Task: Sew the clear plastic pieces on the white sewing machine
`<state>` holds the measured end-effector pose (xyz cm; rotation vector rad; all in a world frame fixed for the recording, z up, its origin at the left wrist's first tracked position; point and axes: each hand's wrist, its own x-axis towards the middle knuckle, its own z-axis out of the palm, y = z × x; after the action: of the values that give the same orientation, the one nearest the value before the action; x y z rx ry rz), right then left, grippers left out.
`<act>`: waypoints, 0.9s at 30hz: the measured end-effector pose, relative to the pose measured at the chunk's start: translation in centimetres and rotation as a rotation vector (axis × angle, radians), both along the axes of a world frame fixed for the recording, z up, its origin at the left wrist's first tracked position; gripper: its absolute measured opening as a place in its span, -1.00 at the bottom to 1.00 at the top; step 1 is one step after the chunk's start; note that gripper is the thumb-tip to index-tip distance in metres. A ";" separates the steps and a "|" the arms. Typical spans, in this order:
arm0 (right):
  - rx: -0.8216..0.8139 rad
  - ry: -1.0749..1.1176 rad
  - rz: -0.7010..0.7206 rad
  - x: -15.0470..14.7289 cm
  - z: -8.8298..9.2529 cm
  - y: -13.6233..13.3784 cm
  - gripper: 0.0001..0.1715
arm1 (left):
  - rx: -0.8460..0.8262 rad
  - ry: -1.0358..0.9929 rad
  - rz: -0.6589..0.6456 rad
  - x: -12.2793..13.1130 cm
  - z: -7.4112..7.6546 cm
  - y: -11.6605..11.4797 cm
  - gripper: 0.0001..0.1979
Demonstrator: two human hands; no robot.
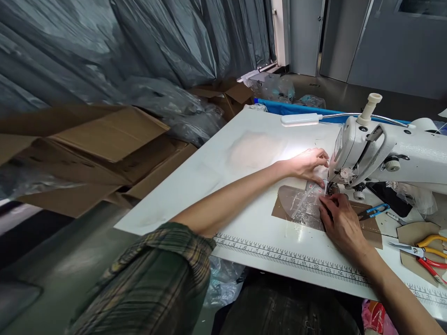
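A white sewing machine (387, 151) stands at the right of a white table (223, 186). A clear plastic piece (305, 204) lies under its needle, over a brown plate. My left hand (307, 165) rests behind the needle, its fingers pressed together on the far edge of the plastic. My right hand (340, 221) lies in front of the needle with its fingers curled down onto the plastic, holding it flat. A plaid sleeve covers my left upper arm.
A lamp (302, 119) on a bendy neck lights the needle area. Blue thread snips (375, 211), scissors and red-handled pliers (428, 260) lie at the right. A printed ruler (296, 258) runs along the table's front edge. Open cardboard boxes (104, 149) and grey plastic sheeting fill the left.
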<state>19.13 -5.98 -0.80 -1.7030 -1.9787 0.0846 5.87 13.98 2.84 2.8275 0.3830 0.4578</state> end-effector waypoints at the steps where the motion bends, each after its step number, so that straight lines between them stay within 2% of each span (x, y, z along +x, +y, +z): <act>1: -0.006 0.015 0.016 0.2 0.0 0.0 -0.62 | 0.012 -0.023 -0.009 -0.7 0.0 -0.6 -0.71; 3: -0.021 0.045 0.056 0.6 0.1 0.1 -0.60 | 0.007 -0.097 -0.055 -2.3 0.1 -2.6 -0.80; 4: -0.031 0.058 0.073 0.8 0.2 0.2 -0.59 | -0.019 -0.137 -0.102 -3.1 0.1 -3.8 -0.77; 6: -0.066 0.080 0.099 1.2 0.3 0.4 -0.56 | -0.098 -0.141 -0.298 -4.7 0.0 -6.1 -0.79; 8: -0.107 0.099 0.109 1.5 0.5 0.7 -0.54 | -0.057 -0.083 -0.377 -5.7 -0.5 -7.7 -0.80; 9: -0.119 0.108 0.113 1.6 0.7 0.9 -0.53 | -0.011 -0.048 -0.354 -5.9 -0.8 -8.2 -0.79; 12: -0.143 0.150 0.134 2.2 1.4 1.1 -0.54 | 0.068 -0.003 -0.169 -5.7 -1.8 -8.6 -0.69; 17: -0.118 0.223 0.104 2.8 2.2 0.0 -0.64 | -0.152 -0.078 0.024 -4.8 -1.9 -8.2 -0.75; 20: -0.061 0.119 0.197 2.2 1.9 -1.3 -0.61 | -0.206 -0.078 0.098 -4.7 -1.5 -8.6 -0.77; 23: -0.057 0.000 0.253 1.5 1.4 -2.1 -0.55 | -0.143 -0.088 0.049 -4.7 -1.6 -9.1 -0.79; 27: -0.073 0.031 0.266 1.8 1.4 -2.1 -0.54 | 0.125 -0.133 -0.120 -4.6 -2.2 -9.6 -0.81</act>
<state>20.93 -8.07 0.61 -1.4625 -2.1913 0.2785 1.23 4.41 0.62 2.8979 0.1621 0.6605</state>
